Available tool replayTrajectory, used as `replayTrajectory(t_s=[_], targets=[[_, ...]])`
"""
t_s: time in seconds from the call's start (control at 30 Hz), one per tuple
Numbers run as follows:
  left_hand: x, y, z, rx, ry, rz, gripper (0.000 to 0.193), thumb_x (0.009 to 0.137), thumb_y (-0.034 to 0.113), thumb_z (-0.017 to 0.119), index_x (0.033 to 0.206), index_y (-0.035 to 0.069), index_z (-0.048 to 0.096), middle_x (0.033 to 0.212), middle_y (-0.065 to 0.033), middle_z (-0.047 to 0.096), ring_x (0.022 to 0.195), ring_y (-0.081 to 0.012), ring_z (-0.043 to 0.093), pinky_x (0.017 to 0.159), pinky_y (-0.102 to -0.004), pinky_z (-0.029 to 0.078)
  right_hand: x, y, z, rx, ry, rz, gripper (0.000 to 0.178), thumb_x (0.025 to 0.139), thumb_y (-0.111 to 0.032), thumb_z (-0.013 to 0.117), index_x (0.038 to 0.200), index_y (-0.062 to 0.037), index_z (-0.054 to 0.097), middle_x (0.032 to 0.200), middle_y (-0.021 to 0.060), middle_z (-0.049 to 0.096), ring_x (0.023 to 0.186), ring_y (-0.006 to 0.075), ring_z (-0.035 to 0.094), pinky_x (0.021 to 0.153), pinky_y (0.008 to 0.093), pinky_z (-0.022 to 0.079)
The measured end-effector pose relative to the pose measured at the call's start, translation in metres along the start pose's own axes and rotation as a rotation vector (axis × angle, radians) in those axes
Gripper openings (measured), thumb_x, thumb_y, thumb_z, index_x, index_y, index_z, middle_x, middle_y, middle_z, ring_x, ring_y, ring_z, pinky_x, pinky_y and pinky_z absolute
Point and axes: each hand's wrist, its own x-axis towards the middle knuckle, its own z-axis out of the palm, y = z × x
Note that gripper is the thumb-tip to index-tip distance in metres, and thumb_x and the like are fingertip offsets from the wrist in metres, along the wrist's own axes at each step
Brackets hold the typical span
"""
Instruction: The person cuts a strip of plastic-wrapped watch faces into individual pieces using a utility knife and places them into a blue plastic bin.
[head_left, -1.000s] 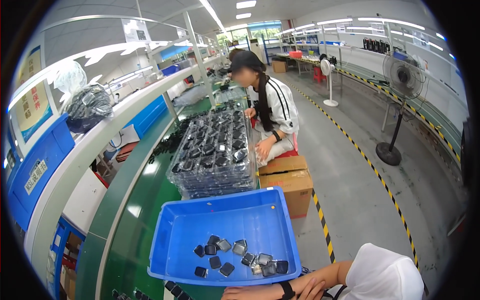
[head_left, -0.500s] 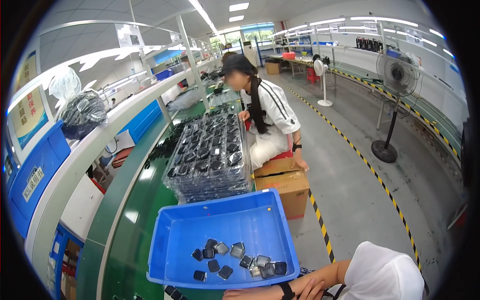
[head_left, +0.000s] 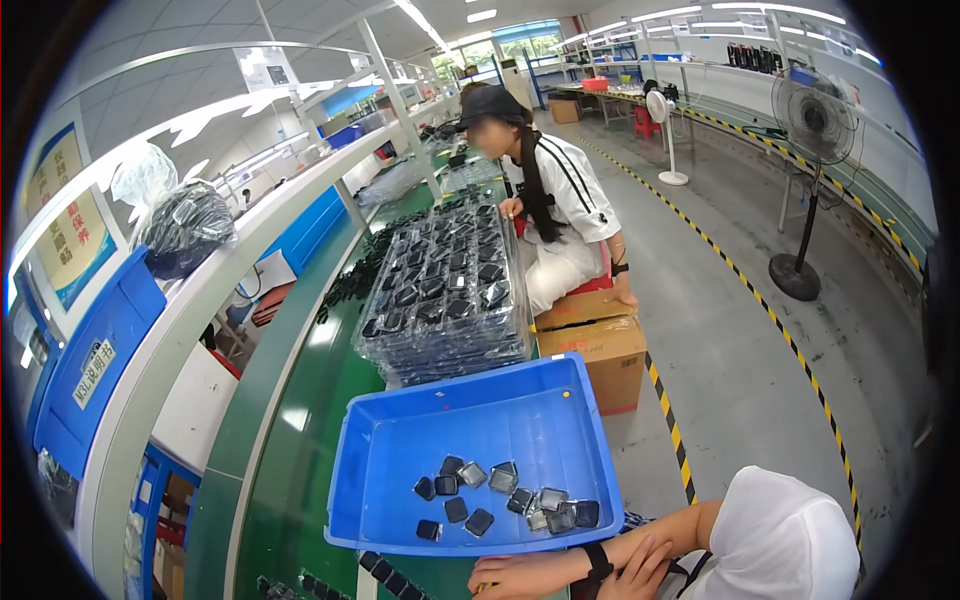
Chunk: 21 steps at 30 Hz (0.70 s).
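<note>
My right hand [head_left: 518, 577] lies stretched out at the bench edge, palm down, just below the near side of a blue plastic bin [head_left: 400, 440]. A small yellow spot shows by its fingertips; what it is I cannot make out. My left hand [head_left: 640, 572] rests on my right forearm, beside a black wristband [head_left: 598, 560], fingers extended. Inside the bin lie several small black rounded-square pieces [head_left: 479, 521], some in clear plastic. More black pieces [head_left: 392, 577] lie in a row on the green belt [head_left: 290, 470], left of my right hand.
Beyond the bin rises a stack of clear trays [head_left: 450, 350] filled with black pieces. A co-worker [head_left: 560, 190] sits behind cardboard boxes [head_left: 590, 360]. A shelf [head_left: 250, 240] runs along the left, holding a blue box [head_left: 95, 360]. Standing fans [head_left: 800, 270] and striped floor tape [head_left: 675, 440] are at right.
The view has shifted, so the bin, trays and co-worker sit farther right and higher. More of my right hand and the row of black pieces shows.
</note>
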Motion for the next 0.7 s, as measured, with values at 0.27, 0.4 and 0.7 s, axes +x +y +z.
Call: replayTrajectory(t_s=[0.27,0.4,0.7], targets=[[-0.001,0.002,0.004,0.016,0.074,0.025,0.042,0.091,0.017,0.058,0.132,0.010,0.066,0.162,-0.0012,0.038,0.157,-0.0267,0.026,0.112,-0.0506,0.040,-0.003,0.002,0.005,-0.004,-0.009,0.017,0.020,0.100,-0.013,0.062,0.118,-0.0098,0.071,0.117,0.0108,0.060,0.111,0.0312,0.057,0.095,0.0439,0.049],[-0.001,-0.002,0.009,0.002,0.140,0.035,0.041,0.091,0.018,0.059,0.131,0.011,0.066,0.160,-0.0011,0.040,0.156,-0.0265,0.028,0.111,-0.0489,0.042,0.001,-0.006,0.004,-0.010,-0.037,0.021,0.022,0.100,-0.014,0.062,0.119,-0.0101,0.070,0.117,0.0108,0.060,0.112,0.0311,0.057,0.097,0.0437,0.048],[0.004,0.000,0.002,0.060,0.109,0.046,0.041,0.094,0.025,0.060,0.131,0.012,0.066,0.160,-0.0003,0.040,0.156,-0.0254,0.028,0.109,-0.0468,0.043,-0.009,0.006,-0.002,-0.074,-0.135,0.121,0.037,0.101,-0.013,0.062,0.138,-0.0160,0.063,0.125,0.0065,0.056,0.124,0.0281,0.054,0.109,0.0412,0.045]])
